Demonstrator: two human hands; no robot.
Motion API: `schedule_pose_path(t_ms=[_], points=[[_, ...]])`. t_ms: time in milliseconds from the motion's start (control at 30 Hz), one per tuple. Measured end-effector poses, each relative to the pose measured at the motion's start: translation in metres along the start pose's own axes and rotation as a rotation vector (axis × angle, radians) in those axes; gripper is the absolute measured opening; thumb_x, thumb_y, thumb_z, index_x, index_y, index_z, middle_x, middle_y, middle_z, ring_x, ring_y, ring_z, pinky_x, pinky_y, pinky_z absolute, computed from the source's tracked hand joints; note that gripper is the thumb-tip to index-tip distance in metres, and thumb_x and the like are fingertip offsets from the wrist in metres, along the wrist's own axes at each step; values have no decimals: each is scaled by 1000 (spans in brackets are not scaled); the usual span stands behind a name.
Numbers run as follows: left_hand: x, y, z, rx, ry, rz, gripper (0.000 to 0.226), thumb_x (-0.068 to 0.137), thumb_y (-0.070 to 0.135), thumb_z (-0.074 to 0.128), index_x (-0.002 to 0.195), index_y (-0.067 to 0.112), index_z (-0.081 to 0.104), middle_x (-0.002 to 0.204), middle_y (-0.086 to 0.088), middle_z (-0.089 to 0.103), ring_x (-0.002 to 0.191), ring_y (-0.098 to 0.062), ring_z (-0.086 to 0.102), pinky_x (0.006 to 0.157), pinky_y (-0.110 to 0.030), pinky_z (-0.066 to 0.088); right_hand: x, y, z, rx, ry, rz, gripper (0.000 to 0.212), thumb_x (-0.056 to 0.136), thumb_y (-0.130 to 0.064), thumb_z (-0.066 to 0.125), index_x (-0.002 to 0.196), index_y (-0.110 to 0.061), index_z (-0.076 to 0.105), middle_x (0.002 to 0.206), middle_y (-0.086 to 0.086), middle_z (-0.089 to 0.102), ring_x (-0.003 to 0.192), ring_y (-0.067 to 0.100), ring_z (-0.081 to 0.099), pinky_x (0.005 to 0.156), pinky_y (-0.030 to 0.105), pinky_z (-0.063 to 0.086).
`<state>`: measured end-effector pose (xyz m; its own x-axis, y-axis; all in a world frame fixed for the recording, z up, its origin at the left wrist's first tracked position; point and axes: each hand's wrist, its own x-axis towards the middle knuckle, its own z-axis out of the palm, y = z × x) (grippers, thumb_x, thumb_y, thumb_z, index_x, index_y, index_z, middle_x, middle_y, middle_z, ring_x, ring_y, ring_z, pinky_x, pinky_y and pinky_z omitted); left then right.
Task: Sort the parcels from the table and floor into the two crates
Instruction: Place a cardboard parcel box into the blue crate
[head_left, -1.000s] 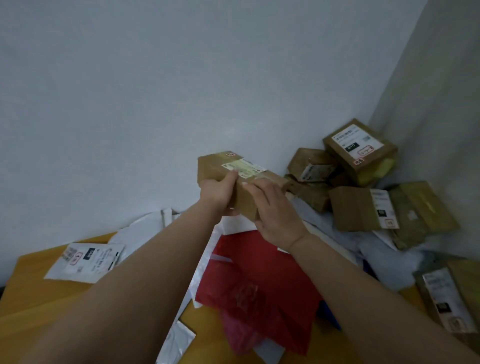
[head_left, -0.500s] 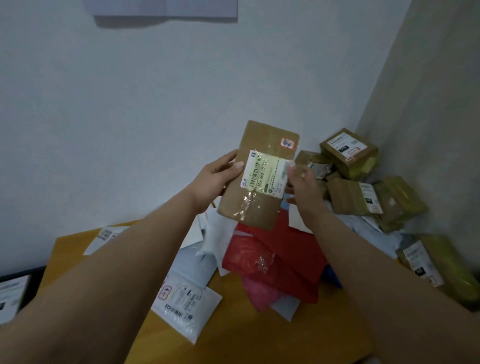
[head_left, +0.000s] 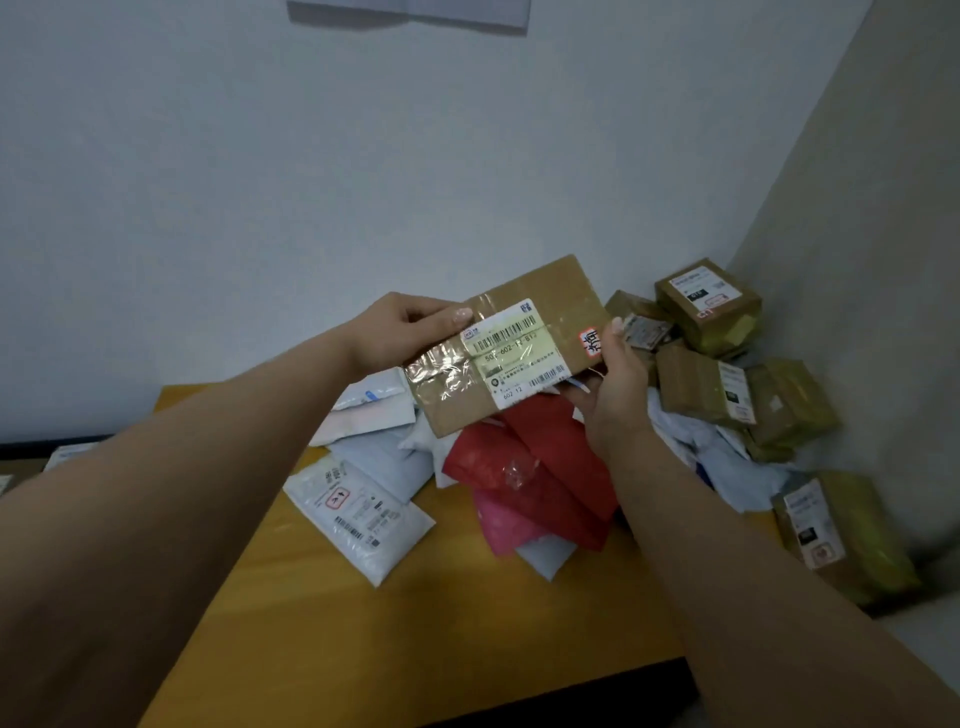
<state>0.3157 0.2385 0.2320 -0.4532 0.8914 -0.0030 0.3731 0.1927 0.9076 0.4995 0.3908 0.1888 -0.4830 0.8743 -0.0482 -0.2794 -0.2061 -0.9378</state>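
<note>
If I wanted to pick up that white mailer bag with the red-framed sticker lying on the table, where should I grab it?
Probably by its near right corner, coming from the front of the table. The white mailer bag lies flat, and that corner sits on bare wood, while its far end tucks against the grey bags, so a thumb-and-finger pinch there looks easiest.

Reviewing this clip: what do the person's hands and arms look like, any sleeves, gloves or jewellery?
Both forearms are bare as far as the frame shows: no sleeves visible. The left hand and right hand wear no gloves, and no rings, watch or bracelets show. Fingernails look plain and unpainted, though the picture is soft.
</note>
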Motion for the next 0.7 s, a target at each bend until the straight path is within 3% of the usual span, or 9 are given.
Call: schedule_pose_path(t_ms=[100, 267, 367, 533, 700], points=[[-23, 8, 9, 24, 73, -8, 30, 81, 59, 59, 101, 40, 72, 83, 15, 74, 73, 4, 68, 61, -9, 48, -26, -2, -19, 58, -25, 41, 29, 100, -36, 48, 100, -16, 68, 102, 9, 71, 104, 26, 66, 94, 51, 52], [-63, 15, 35, 50, 110, -3, 41, 73, 63, 59, 104, 38, 72, 80, 20, 73, 69, 7, 66, 54, -8, 47, -64, -8, -51, 77, -94, 26, 25, 99, -31, 51, 96, -16, 71, 94, 5, 75, 97, 22, 70, 86, 43, 56], [-88, 18, 45, 52, 124, -21, 41, 70, 65, 59, 102, 42, 71, 83, 24, 72, 75, 8, 66, 62, -10, 47, -80, -12, -60, 93, -112, 29, 27, 98, -29, 54, 84, -19, 75, 91, 5, 76, 93, 21, 72, 83, 43, 57], [-126, 22, 40, 63, 173, -72, 41, 73, 62, 59, 99, 35, 74, 79, 18, 73, 69, 6, 67, 55, -6, 46, -99, -6, -50, 53, -135, 54, 25, 96, -35, 56, 92, -16, 72, 92, 5, 76, 95, 20, 71, 80, 38, 58], [-179, 13, 9, 80, 193, -209, 39, 75, 62, 61, 87, 29, 76, 75, 7, 74, 67, -5, 69, 57, -18, 53, -119, 15, -9, -24, -207, 87, 29, 95, -41, 57, 87, -18, 73, 90, 3, 76, 89, 18, 73, 69, 33, 60]])
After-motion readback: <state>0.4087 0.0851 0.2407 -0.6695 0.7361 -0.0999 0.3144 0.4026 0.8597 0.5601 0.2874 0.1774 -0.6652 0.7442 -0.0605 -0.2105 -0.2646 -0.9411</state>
